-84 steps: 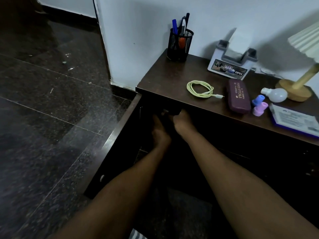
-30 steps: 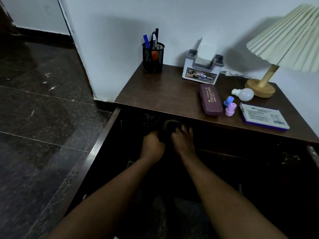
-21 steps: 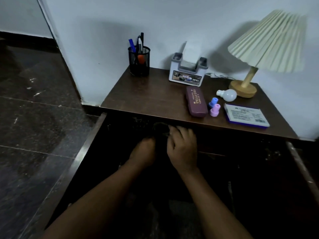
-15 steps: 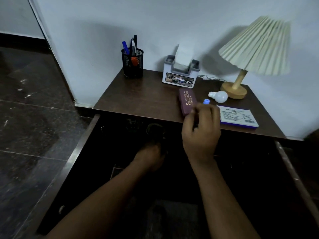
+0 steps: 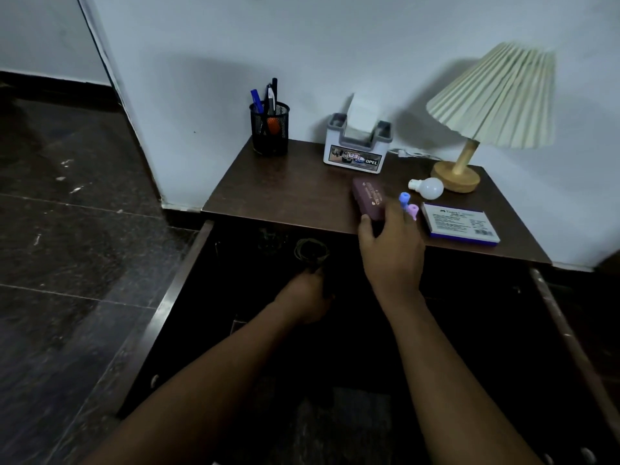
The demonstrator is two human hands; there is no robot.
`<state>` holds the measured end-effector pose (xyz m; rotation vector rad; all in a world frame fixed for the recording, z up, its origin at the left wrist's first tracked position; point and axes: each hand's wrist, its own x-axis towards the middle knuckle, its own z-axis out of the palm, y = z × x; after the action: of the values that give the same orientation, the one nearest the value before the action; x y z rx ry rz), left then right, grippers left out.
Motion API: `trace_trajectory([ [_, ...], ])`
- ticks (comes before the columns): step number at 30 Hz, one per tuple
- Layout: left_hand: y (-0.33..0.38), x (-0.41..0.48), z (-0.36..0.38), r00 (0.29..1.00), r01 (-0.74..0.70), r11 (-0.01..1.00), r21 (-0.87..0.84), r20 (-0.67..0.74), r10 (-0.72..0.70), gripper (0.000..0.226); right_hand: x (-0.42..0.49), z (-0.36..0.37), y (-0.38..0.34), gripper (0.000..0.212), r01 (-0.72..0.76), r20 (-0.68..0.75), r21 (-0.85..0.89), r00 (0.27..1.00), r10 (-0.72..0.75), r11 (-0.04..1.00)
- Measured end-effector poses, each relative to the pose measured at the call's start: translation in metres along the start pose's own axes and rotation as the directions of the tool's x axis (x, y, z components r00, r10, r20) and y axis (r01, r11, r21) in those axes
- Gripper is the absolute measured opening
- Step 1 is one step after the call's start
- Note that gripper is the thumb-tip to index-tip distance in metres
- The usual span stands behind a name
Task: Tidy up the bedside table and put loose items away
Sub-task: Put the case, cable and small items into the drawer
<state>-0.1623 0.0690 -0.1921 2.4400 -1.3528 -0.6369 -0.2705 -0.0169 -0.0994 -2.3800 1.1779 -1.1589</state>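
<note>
Spectacle case [image 5: 367, 196], maroon, oblong and hard-shelled with gold lettering, lies near the front edge of the bedside table [image 5: 285, 182], right of centre. The right hand [image 5: 392, 253] grips its near end, thumb on the left side and fingers curled over the right.

The left hand [image 5: 302, 297] is low in the open drawer [image 5: 167, 297]. In that gloom I cannot tell how its fingers lie. Just beyond it sits what looks like a coiled cable [image 5: 310, 251].

Touching the right hand are two small plastic pieces, one blue [image 5: 404, 198] and one pink [image 5: 414, 211]. Beside them lie a round white bulb [image 5: 429, 188] and a flat printed box [image 5: 459, 223].

Along the back edge:
- A black mesh cup [image 5: 269, 127] holds pens [image 5: 256, 99] at the back left corner.
- A grey plastic dispenser [image 5: 355, 152] holds white paper.
- A pleated-shade lamp [image 5: 493, 99] stands on a round wooden base at the back right corner.
</note>
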Motion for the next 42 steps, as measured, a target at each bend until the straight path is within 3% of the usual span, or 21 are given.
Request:
trace_trajectory([
  [4,-0.003,-0.003,-0.003,1.000,0.008,1.000,-0.005,-0.027,-0.008,0.051,-0.066,-0.013,0.020,0.040,0.096,-0.199,0.151,0.978,-0.065,0.984],
  [8,-0.011,-0.002,0.003,0.999,0.036,0.999,0.000,-0.014,-0.036,0.048,-0.144,-0.015,0.050,0.045,0.122,-0.270,0.168,0.960,-0.073,0.978],
  [13,-0.020,0.000,0.015,0.999,0.025,1.000,0.013,-0.034,-0.025,0.057,-0.181,0.023,0.075,0.043,0.054,-0.190,0.175,0.982,-0.020,0.983],
  [21,-0.022,0.019,0.026,0.993,-0.061,0.989,0.135,-0.095,0.074,0.078,-0.109,0.093,0.082,0.049,-0.079,0.001,0.123,0.997,0.080,0.989],
  [26,-0.011,0.035,0.018,0.988,-0.106,0.986,0.130,-0.096,0.119,0.082,-0.087,0.121,0.094,0.056,-0.098,0.101,-0.088,0.989,0.106,0.991],
  [28,-0.009,0.042,0.016,0.989,-0.112,0.981,0.156,-0.076,0.125,0.082,-0.086,0.123,0.091,0.061,-0.189,0.117,-0.171,0.971,0.211,0.967],
  [34,-0.002,0.045,0.018,0.984,-0.178,0.942,0.284,0.035,0.175,0.084,-0.095,0.115,0.090,0.068,-0.230,0.174,-0.126,0.953,0.250,0.965],
  [37,-0.003,0.048,0.023,0.987,-0.157,0.934,0.322,0.066,0.143,0.083,-0.096,0.100,0.090,0.068,-0.182,0.213,0.010,0.961,0.176,0.983],
  [40,0.000,0.048,0.022,0.988,-0.148,0.914,0.377,0.090,0.123,0.089,-0.090,0.065,0.080,0.051,-0.027,-0.046,0.204,0.998,0.037,0.979],
  [42,0.006,0.045,0.018,0.990,-0.124,0.913,0.389,0.115,0.085,0.094,-0.071,0.033,0.069,0.042,0.097,-0.277,0.230,0.960,-0.031,0.968],
])
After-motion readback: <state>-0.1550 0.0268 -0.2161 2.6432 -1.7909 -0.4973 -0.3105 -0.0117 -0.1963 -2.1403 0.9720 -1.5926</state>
